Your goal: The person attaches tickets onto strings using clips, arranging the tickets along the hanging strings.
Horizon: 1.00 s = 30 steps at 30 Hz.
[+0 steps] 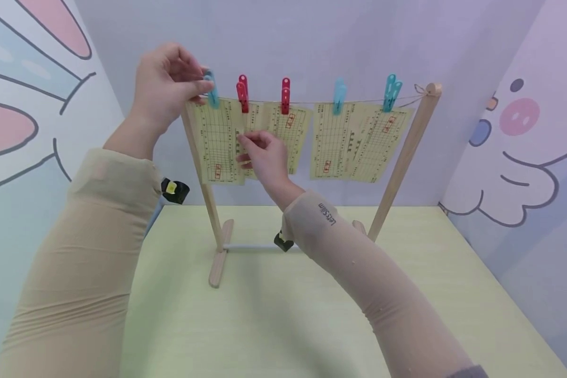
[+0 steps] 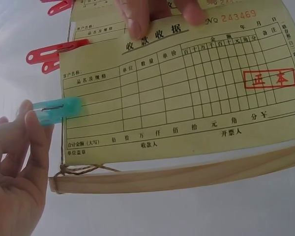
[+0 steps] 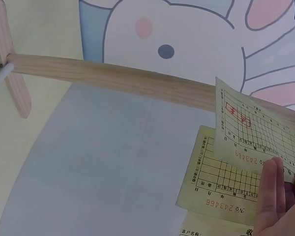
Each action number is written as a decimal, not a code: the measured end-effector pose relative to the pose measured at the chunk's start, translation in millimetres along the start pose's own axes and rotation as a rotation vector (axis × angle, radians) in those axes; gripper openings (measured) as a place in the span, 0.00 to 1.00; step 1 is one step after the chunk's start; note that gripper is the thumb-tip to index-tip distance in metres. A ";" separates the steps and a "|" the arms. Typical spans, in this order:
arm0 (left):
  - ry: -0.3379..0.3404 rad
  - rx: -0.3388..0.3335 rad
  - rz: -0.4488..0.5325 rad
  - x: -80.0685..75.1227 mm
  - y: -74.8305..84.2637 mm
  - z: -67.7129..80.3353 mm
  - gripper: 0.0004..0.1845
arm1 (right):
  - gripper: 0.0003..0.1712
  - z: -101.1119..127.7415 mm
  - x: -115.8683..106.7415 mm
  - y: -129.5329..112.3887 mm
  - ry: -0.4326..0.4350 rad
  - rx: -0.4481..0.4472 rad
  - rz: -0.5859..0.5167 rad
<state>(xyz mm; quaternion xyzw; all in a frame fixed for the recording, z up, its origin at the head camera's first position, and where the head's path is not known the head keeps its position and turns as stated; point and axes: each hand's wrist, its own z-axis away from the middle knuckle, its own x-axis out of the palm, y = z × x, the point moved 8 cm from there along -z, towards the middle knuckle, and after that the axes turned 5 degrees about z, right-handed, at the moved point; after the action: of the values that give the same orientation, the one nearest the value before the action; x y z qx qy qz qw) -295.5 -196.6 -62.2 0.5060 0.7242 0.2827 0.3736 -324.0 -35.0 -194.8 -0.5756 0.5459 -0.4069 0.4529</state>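
Thumb and fingers of my left hand (image 1: pixel 163 84) pinch the handles of a teal clothespin (image 2: pixel 54 110) at the left end of the string. Its tip overlaps the upper edge of the leftmost yellow receipt slip (image 1: pixel 216 142), which is printed with a grid and a red stamp. Lower down, my right hand (image 1: pixel 268 157) pinches this slip's right side edge between thumb and fingertips. The right wrist view shows the slip (image 3: pixel 258 130) lifted a little in front of another receipt (image 3: pixel 219 182). Beside the teal clothespin, a red clothespin (image 1: pixel 243 94) sits on the string.
More receipts hang along the string from a second red clothespin (image 1: pixel 285 97), a light blue one (image 1: pixel 339 97) and a teal one (image 1: pixel 391 93). The wooden rack's right post (image 1: pixel 408 152) and left foot (image 1: pixel 220 257) stand on a pale table (image 1: pixel 264 315). Cartoon-printed walls flank it.
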 end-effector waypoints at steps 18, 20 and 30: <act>-0.084 -0.104 -0.117 7.5 -6.2 1.9 0.19 | 0.11 -0.8 -2.1 2.5 -0.023 0.016 -0.006; -0.083 -0.110 -0.135 7.1 -6.5 2.5 0.22 | 0.12 0.4 -2.5 3.1 -0.029 0.015 0.008; -0.062 -0.117 -0.128 2.8 -4.1 5.8 0.21 | 0.13 6.6 -13.8 7.0 -0.074 0.002 0.099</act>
<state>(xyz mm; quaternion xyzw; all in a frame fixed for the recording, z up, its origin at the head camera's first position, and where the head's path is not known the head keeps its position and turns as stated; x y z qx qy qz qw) -293.5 -195.2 -69.4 0.4446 0.7254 0.2841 0.4420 -320.5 -20.6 -202.9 -0.5621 0.5560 -0.3630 0.4931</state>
